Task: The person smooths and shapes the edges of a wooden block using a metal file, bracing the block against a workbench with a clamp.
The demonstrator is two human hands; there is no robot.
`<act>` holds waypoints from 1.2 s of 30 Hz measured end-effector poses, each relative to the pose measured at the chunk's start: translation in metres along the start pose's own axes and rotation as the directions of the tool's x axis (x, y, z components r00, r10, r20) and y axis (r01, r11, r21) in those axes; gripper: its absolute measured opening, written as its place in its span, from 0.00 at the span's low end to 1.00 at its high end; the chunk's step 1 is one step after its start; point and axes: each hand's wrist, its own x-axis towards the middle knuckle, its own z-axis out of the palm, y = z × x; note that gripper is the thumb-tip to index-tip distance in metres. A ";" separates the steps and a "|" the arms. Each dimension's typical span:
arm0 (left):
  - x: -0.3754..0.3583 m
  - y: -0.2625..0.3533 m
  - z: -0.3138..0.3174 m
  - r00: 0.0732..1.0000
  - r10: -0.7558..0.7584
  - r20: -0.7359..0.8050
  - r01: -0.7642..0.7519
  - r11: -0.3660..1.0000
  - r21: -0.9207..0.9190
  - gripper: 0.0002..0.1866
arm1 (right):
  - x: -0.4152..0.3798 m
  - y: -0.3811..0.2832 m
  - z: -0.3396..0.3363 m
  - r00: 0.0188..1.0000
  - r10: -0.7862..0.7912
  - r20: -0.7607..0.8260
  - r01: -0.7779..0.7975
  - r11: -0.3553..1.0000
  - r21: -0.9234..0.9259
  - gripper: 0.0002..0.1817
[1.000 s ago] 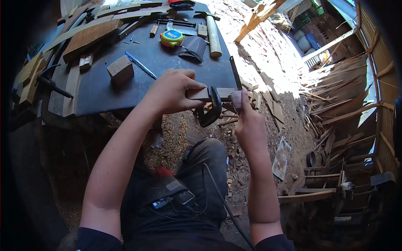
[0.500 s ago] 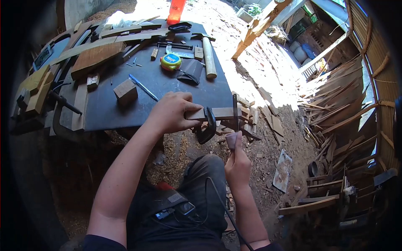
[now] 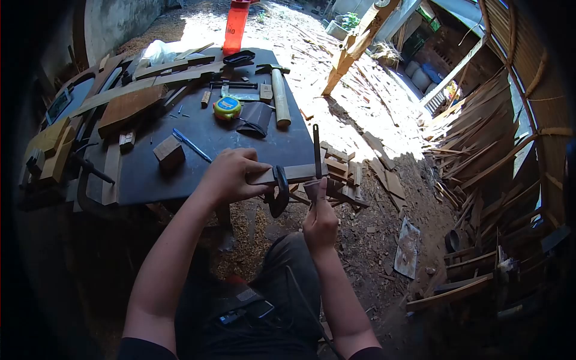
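Observation:
My left hand [image 3: 231, 177] grips the near end of a narrow wood strip [image 3: 300, 173] that juts past the table's edge. A dark clamp [image 3: 279, 192] sits around the strip just beside my left fingers. In my right hand [image 3: 321, 223] is a hand tool with a narrow dark blade [image 3: 317, 150] and a brownish handle [image 3: 311, 191], my index finger stretched along it. Its blade stands up across the strip's far right end, overlapping it in this view. Left of my left hand, a blue pen [image 3: 191, 144] and a wood block [image 3: 169, 153] lie on the dark table [image 3: 210, 138].
On the table are a tape measure [image 3: 227, 108], a hammer [image 3: 279, 99], a red bottle [image 3: 236, 29] and several boards [image 3: 132, 111]. A large clamp [image 3: 93, 169] grips the left edge. Wood scraps [image 3: 345, 174] lie beyond the strip; stacked offcuts [image 3: 480, 144] line the right.
My right hand and the tool have shifted left and slightly down along the blade's line. The view has turned a little, so the table appears lower and further left. Both grips stay the same.

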 end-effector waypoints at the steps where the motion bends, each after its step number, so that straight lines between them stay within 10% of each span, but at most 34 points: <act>1: 0.001 0.002 -0.002 0.999 -0.025 0.040 0.026 0.999 -0.021 0.23 | 0.015 -0.001 0.005 0.999 -0.026 -0.027 0.027 0.999 0.028 0.41; 9: 0.001 0.006 -0.004 1.000 0.011 0.016 -0.011 1.000 0.020 0.22 | -0.037 0.000 -0.002 0.999 0.041 -0.019 -0.041 0.999 -0.021 0.41; 15: 0.001 -0.002 -0.004 0.997 0.034 0.063 -0.033 0.999 -0.025 0.24 | 0.001 -0.030 -0.067 0.873 0.276 0.402 -0.241 0.961 -0.137 0.44; 21: 0.018 0.009 0.003 0.995 -0.072 0.064 0.095 0.842 -0.531 0.28 | -0.031 -0.048 -0.115 0.852 0.238 0.466 -0.266 0.964 -0.004 0.40; 25: 0.044 0.072 0.010 0.961 -0.156 0.226 0.107 0.970 0.217 0.31 | -0.028 -0.056 -0.143 0.763 0.318 0.563 -0.282 0.947 -0.151 0.38; 36: 0.073 0.061 0.066 0.958 -0.282 0.044 0.285 0.937 -0.200 0.14 | 0.041 -0.050 -0.094 0.808 0.264 0.526 -0.139 0.954 -0.265 0.40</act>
